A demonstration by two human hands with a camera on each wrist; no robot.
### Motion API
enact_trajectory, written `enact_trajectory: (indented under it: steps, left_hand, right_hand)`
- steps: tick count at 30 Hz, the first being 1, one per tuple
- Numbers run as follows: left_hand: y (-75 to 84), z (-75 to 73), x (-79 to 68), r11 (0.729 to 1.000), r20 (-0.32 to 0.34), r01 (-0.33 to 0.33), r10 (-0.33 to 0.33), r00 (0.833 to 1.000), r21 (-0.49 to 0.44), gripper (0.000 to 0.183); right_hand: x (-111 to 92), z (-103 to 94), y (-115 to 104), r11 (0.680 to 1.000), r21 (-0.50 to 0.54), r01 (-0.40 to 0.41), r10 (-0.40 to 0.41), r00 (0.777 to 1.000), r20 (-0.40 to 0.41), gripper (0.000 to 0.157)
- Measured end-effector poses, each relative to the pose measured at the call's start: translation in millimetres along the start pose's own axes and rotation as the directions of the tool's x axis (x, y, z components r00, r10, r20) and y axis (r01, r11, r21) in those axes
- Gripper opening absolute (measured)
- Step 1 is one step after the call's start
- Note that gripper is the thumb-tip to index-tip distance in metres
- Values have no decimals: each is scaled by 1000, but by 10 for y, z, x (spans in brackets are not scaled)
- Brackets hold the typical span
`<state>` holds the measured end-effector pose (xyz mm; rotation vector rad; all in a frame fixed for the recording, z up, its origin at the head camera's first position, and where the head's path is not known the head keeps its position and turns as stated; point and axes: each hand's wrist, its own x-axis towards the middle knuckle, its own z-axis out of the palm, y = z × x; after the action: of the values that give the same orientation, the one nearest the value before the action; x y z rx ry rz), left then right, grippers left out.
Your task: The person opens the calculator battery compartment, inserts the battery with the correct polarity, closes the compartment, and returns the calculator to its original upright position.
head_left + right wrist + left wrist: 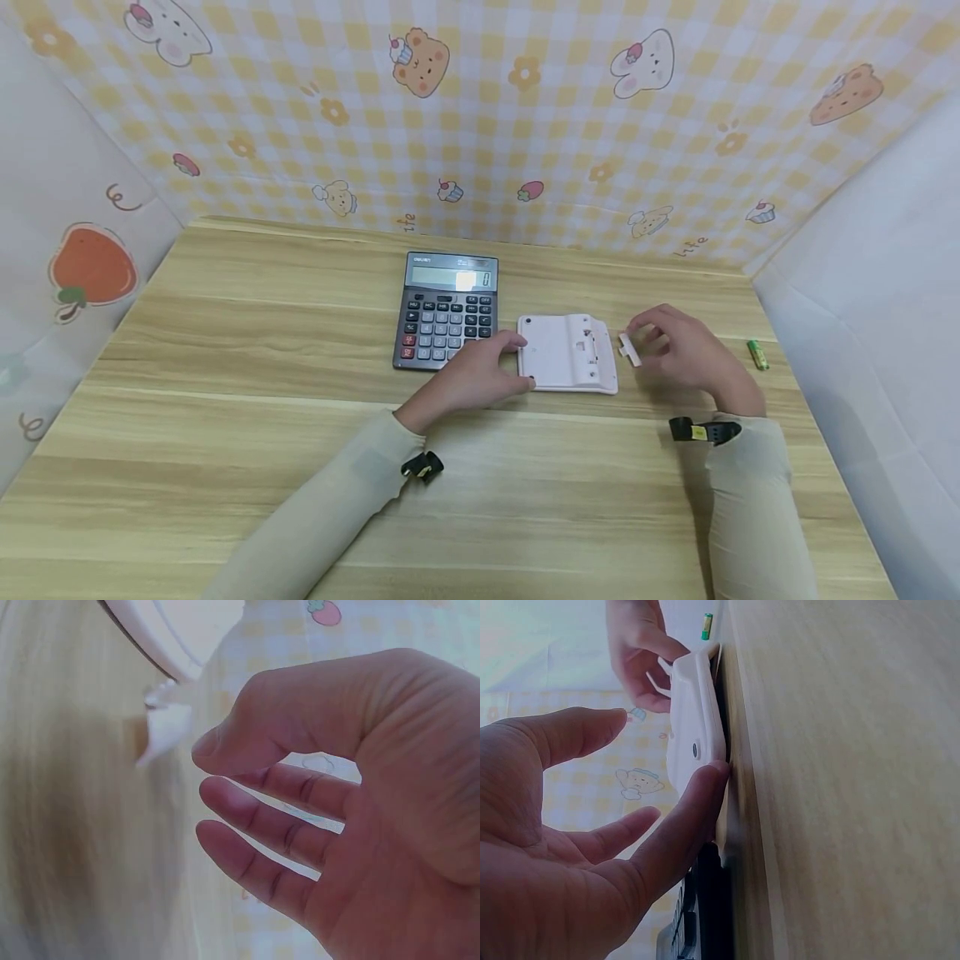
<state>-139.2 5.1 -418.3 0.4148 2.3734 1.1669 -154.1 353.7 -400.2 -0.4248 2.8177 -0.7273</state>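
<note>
A white device (551, 354), shaped like a calculator, lies face down on the wooden table. Its battery compartment (587, 346) is uncovered towards the right end. My left hand (483, 371) touches the device's left edge and near corner with its fingertips. In the left wrist view, one fingertip (714, 774) rests against the side. A small white battery cover (630, 350) is just right of the device and looks blurred in the right wrist view. Beside it is my right hand (686, 350), fingers loosely bent; a narrow gap separates thumb and cover in the right wrist view.
A dark grey desk calculator (442, 312) with a lit display stands face up to the left, beside my left hand. One green battery (757, 354) lies near the table's right edge. A yellow checked cloth (480, 125) hangs behind the table.
</note>
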Motion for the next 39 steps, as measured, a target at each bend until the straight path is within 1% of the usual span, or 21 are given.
enact_trajectory:
  steps: [6, 11, 15, 20, 25, 27, 29, 31, 36, 38, 39]
  left_hand:
    - [-1, -5, -4, 1000, -1, -10, 10, 1000, 8, 67]
    - [-2, -6, 2, 1000, -1, -14, 14, 1000, 12, 67]
    - [0, -7, 6, 1000, -1, -14, 14, 1000, 14, 67]
    - [5, -10, 1, 1000, 1, -12, 12, 1000, 12, 68]
    - [6, -7, -2, 1000, 1, -10, 10, 1000, 7, 67]
    - [6, -6, -2, 1000, 1, -9, 9, 1000, 7, 67]
    - [3, -5, -3, 1000, -1, -6, 6, 1000, 7, 67]
    - [-2, -3, -2, 1000, -2, -3, 3, 1000, 6, 67]
    - [-7, -3, -4, 1000, -4, -1, 1, 1000, -1, 67]
    - [-4, -1, -4, 1000, -3, -3, 3, 1000, -4, 67]
    - [-2, 0, -5, 1000, -2, -4, 4, 1000, -5, 67]
  right_hand:
    - [-106, -136, 159, 1000, -10, 7, -8, 997, -82, 50]
    - [-210, -247, 333, 999, -32, -36, 31, 988, -155, 49]
    - [-313, -348, 453, 995, -29, -97, 90, 978, -187, 48]
    - [-482, -495, 544, 981, -13, -193, 187, 963, -191, 46]
    - [-687, -613, 667, 949, 12, -315, 311, 931, -193, 51]
    - [-760, -637, 744, 939, 3, -344, 338, 920, -200, 53]
    - [-814, -650, 826, 932, -9, -362, 354, 914, -199, 55]
    - [-846, -651, 904, 930, -36, -366, 353, 916, -193, 57]
    - [-852, -608, 1085, 943, -113, -313, 288, 937, -196, 55]
    - [-848, -580, 1150, 946, -130, -297, 267, 942, -205, 55]
    - [-847, -565, 1176, 945, -132, -299, 269, 941, -205, 55]
